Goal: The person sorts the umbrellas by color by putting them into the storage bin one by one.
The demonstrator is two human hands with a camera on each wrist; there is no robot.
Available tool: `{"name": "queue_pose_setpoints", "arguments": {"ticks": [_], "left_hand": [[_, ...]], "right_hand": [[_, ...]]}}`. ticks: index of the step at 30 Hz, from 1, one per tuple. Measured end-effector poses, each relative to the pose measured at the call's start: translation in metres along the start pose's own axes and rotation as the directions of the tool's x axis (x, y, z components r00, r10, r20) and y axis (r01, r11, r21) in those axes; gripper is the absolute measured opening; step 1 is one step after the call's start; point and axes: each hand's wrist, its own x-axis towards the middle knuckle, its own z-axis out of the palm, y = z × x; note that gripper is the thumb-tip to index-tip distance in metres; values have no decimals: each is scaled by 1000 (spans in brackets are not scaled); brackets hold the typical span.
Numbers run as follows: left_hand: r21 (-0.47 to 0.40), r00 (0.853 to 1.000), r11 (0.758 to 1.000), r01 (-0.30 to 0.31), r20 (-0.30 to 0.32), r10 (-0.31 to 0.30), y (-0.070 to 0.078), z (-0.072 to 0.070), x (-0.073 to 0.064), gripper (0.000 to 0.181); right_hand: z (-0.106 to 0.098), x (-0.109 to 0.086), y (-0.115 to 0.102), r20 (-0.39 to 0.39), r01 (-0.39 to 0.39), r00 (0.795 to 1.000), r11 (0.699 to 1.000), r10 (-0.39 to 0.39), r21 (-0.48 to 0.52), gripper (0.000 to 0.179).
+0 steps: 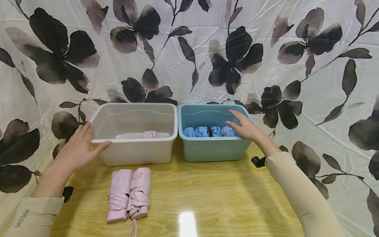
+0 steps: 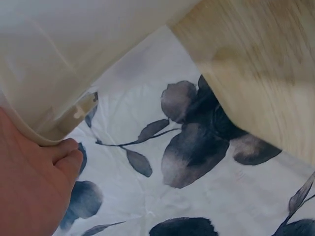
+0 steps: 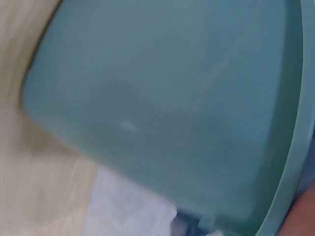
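My left hand (image 1: pixel 75 149) rests at the front left corner of a whitish plastic bin (image 1: pixel 136 151), fingers straight and touching its rim, thumb stretched out along the front. Inside that bin a small part of a pink folded bundle (image 1: pixel 149 134) shows; the front wall hides the rest. Over the front right rim of a blue-green bin (image 1: pixel 213 149) reaches my right hand (image 1: pixel 244 126), fingers spread and holding nothing. Several blue folded bundles (image 1: pixel 202 131) lie in this bin below the fingertips. In the right wrist view the bin's outer wall (image 3: pixel 162 98) fills most of the picture.
Two pink folded umbrellas (image 1: pixel 119 197) (image 1: pixel 140 192) lie side by side on the wooden table (image 1: pixel 225 197), in front of the whitish bin; a wrist strap trails toward me. A white floral cloth (image 1: pixel 189 49) hangs behind and along both sides.
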Motion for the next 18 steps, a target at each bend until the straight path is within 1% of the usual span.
{"name": "queue_pose_setpoints", "arguments": {"ticks": [2,4,6,8,11,15,17,18], "left_hand": [[-18,1000,1000,1,-10,-1,0,2,0,101],[-46,1000,999,6,-29,-7,0,4,-1,101],[-79,999,997,9,-52,-13,1,5,-2,100],[-114,996,993,11,-85,-20,1,6,-3,100],[-149,991,989,4,-132,-24,0,8,-5,99],[-161,982,987,-6,-189,-25,0,11,-7,97],[-164,974,986,-6,-225,-31,1,12,-10,96],[-170,967,985,-5,-251,-38,3,12,-12,94]], "right_hand": [[0,-10,4,-81,26,996,998,-30,-53,74],[0,-20,11,-150,27,988,995,-42,-100,76],[0,-28,20,-200,17,979,991,-43,-132,78],[0,-34,27,-227,-6,973,989,-28,-148,80],[0,-41,38,-223,-50,975,986,14,-159,84],[-3,-49,46,-177,-101,982,978,69,-180,89],[-5,-52,48,-150,-120,984,975,93,-185,91],[-6,-53,49,-136,-127,985,974,102,-187,92]]}}
